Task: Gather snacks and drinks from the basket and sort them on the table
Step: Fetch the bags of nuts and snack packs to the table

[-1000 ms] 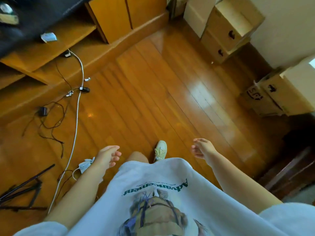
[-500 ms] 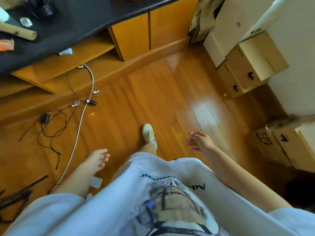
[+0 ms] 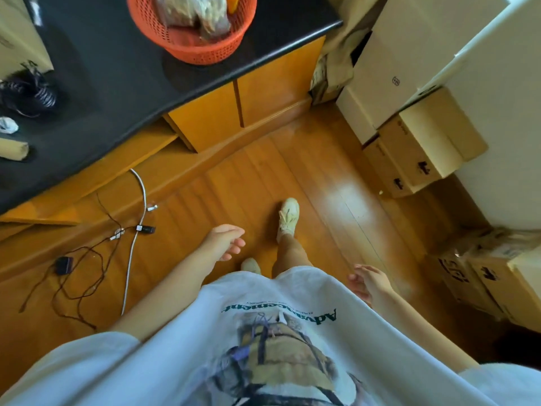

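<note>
Floor [image 3: 263, 177]: wooden boards lie beneath both of your hands; your feet stand on them between the hands.
Tabletop [image 3: 117, 71]: a black surface, well ahead of your left hand and up-left of it, above orange cabinet doors.
Cardboard boxes [image 3: 421, 148]: stacked ahead of your right hand and to its right, against the wall.
Basket [image 3: 193, 39]: orange mesh, standing on the tabletop near its front edge, well ahead of your left hand. Your hands are both far short of it.
Snack packets [image 3: 199, 13]: clear bags with brownish contents lie inside the basket; what they hold cannot be read.
Cables [image 3: 128, 230]: a white lead and thin dark wires trail over the floor to the left of your left hand.
Left hand [image 3: 224, 243]: held out over the floor, fingers loosely curled, holding nothing.
Right hand [image 3: 367, 281]: lower and nearer your body, fingers relaxed and slightly spread, holding nothing.
</note>
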`<state>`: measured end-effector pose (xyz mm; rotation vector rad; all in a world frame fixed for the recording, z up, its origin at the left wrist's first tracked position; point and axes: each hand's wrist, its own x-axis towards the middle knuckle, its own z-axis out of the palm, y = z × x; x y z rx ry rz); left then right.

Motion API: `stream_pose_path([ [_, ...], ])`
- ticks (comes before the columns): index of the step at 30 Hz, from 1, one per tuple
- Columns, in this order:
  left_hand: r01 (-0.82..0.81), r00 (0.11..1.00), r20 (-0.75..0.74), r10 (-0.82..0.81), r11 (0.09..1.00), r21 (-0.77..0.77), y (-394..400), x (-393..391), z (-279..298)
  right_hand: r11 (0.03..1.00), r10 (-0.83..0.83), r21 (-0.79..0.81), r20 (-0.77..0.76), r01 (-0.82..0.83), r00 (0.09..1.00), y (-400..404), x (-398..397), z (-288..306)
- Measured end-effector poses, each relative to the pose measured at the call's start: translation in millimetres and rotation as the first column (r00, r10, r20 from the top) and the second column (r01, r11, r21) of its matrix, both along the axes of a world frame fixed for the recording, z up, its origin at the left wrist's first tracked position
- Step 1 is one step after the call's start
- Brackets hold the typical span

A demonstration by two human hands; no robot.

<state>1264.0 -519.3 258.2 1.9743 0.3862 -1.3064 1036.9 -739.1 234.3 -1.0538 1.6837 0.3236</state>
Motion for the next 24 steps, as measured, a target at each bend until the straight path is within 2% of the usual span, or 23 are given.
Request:
stream_pose_path([
  [2,0.019,1.0,-0.004,-0.019,1.0,-0.022,-24.2,20.9,-2.8,1.0,-0.002,0.014,-0.019,0.002,1.0,-20.9,20.6,-5.5],
  [5,-0.035,0.999,-0.027,0.034,0.999,-0.017,-54.4,56.7,-6.2,0.999,0.011,0.035,-0.033,-0.01,0.999,-58.3,61.6,-11.3],
  [12,-0.324,0.942,-0.053,0.332,0.938,0.12,-94.7,136.0,-4.5,0.989,0.132,0.058,0.028,-0.134,0.991,-146.3,201.2,3.3],
  [15,-0.464,0.88,-0.051,0.472,0.877,0.125,-100.8,162.5,-0.9,0.981,0.174,0.066,0.095,-0.18,0.98,-170.3,268.3,11.4],
  [21,-0.646,0.754,-0.053,0.655,0.754,0.119,-76.5,185.1,-0.8,0.911,0.376,0.087,0.222,-0.402,0.9,-176.7,397.0,32.2],
  [24,-0.738,0.649,-0.068,0.757,0.649,0.181,-60.3,194.5,-5.7,0.87,0.454,0.081,0.258,-0.487,0.853,-171.7,448.2,33.4],
])
